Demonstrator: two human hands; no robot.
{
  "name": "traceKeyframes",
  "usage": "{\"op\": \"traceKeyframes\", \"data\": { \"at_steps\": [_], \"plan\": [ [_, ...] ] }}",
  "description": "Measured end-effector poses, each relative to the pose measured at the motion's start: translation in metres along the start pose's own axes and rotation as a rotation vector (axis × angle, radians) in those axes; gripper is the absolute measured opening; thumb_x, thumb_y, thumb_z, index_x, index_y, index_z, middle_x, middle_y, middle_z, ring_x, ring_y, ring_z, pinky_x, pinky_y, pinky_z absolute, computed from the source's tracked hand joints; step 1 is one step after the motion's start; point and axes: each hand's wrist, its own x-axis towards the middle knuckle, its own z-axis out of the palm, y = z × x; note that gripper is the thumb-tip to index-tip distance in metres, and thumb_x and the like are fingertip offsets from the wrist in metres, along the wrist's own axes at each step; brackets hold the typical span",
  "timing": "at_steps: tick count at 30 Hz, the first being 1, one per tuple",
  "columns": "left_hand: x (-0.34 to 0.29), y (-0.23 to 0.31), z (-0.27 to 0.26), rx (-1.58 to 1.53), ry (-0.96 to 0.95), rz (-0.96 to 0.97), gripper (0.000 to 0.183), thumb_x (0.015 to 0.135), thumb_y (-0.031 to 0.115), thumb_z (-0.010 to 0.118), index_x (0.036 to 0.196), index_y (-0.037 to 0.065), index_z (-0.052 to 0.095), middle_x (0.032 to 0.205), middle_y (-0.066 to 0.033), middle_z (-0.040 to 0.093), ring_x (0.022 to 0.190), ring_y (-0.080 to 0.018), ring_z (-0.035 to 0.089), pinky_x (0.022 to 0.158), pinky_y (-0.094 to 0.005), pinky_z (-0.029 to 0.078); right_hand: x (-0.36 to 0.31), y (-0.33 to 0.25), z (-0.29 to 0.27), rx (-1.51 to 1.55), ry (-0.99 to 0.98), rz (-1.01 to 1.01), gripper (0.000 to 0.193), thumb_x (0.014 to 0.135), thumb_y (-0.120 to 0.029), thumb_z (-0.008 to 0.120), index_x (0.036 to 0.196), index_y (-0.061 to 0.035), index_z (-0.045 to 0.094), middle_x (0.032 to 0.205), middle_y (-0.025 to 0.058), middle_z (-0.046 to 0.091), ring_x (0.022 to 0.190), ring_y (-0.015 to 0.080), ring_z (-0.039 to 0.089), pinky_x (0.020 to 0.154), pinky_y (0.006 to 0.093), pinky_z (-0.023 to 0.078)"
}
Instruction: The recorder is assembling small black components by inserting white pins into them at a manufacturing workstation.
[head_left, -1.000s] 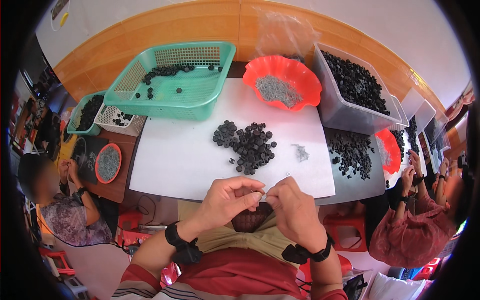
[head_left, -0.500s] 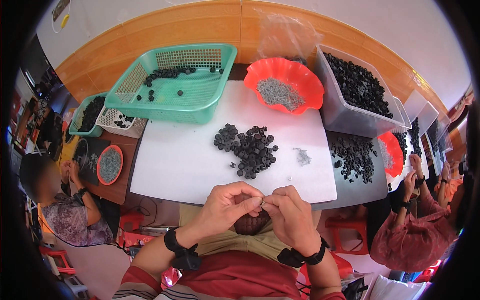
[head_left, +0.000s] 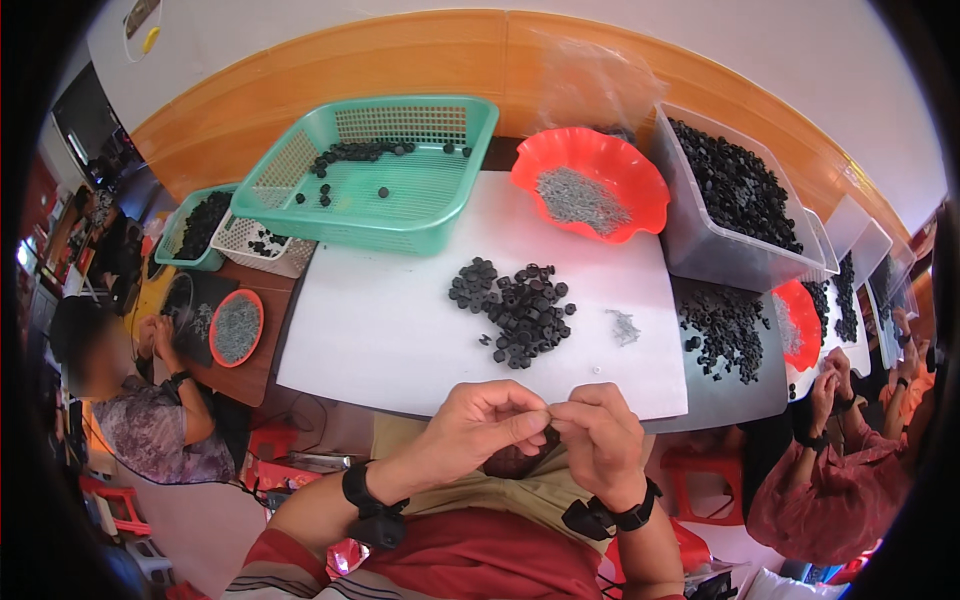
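My left hand (head_left: 478, 432) and my right hand (head_left: 604, 438) meet fingertip to fingertip just off the near edge of the white sheet (head_left: 380, 330). Both are closed in a pinch; what lies between the fingers is too small and hidden to name. Beyond them is a heap of small black round plastic parts (head_left: 530, 315). To its right lie a little pile of thin silvery metal pieces (head_left: 624, 327) and, nearer my hands, one tiny pale round piece (head_left: 597, 370).
A green basket (head_left: 400, 238) with some black parts stands back left. A red scalloped bowl (head_left: 648, 190) of metal pieces and a clear bin (head_left: 700, 245) of black parts stand back right. More black parts (head_left: 728, 335) lie on the dark surface. Other people work at both sides.
The whole view has shifted slightly, so the table sits lower and further right. My hands stay pinched together at the same place by the sheet's near edge.
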Motion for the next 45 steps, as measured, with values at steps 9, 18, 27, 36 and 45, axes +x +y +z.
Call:
{"op": "traceKeyframes", "data": {
  "at_steps": [9,18,27,36,45],
  "plan": [
    [0.005,0.020,-0.003,0.099,0.031,0.117,0.019,0.096,0.004,0.070,0.113,-0.004,0.070,0.103,-0.0096,0.072,0.088,-0.0109,0.067,0.076,-0.0253,0.057,-0.008,0.017,-0.006,0.056,0.175,0.174,0.009,0.093,0.001,0.067,0.101,-0.0015,0.064,0.092,0.0124,0.060,0.069,0.0212,0.060,0.057,0.0297,0.048],
    [0.069,0.088,0.009,0.834,0.258,0.652,0.017,0.085,0.006,0.076,0.100,-0.001,0.073,0.091,-0.0113,0.071,0.075,-0.0183,0.069,0.070,-0.0286,0.055,-0.017,0.028,-0.004,0.289,0.222,0.364,0.004,0.100,0.001,0.059,0.103,0.0018,0.060,0.100,0.0106,0.056,0.072,0.0134,0.062,0.059,0.0238,0.052],
    [0.185,0.123,-0.014,1.337,0.235,0.778,0.024,0.084,0.007,0.073,0.107,-0.001,0.072,0.097,-0.0152,0.072,0.082,-0.0237,0.071,0.074,-0.0340,0.056,-0.017,0.037,0.000,0.267,0.218,0.291,0.004,0.099,0.002,0.061,0.102,0.0021,0.062,0.098,0.0101,0.057,0.070,0.0131,0.062,0.059,0.0243,0.053],
    [0.166,0.103,-0.038,1.249,0.259,0.579,0.021,0.085,0.010,0.072,0.103,-0.001,0.074,0.097,-0.0145,0.072,0.083,-0.0258,0.071,0.077,-0.0337,0.056,-0.017,0.038,0.000,0.275,0.246,0.310,0.004,0.097,0.002,0.063,0.101,0.0022,0.063,0.095,0.0105,0.058,0.068,0.0135,0.060,0.060,0.0246,0.053],
    [0.214,0.119,-0.030,1.646,0.088,0.500,0.024,0.081,0.015,0.076,0.103,0.006,0.076,0.088,-0.0158,0.074,0.085,-0.0321,0.072,0.075,-0.0430,0.055,-0.019,0.041,-0.001,0.272,0.213,0.303,0.004,0.101,-0.001,0.059,0.102,0.0017,0.061,0.099,0.0086,0.057,0.069,0.0110,0.062,0.059,0.0214,0.051]
  ]
}}
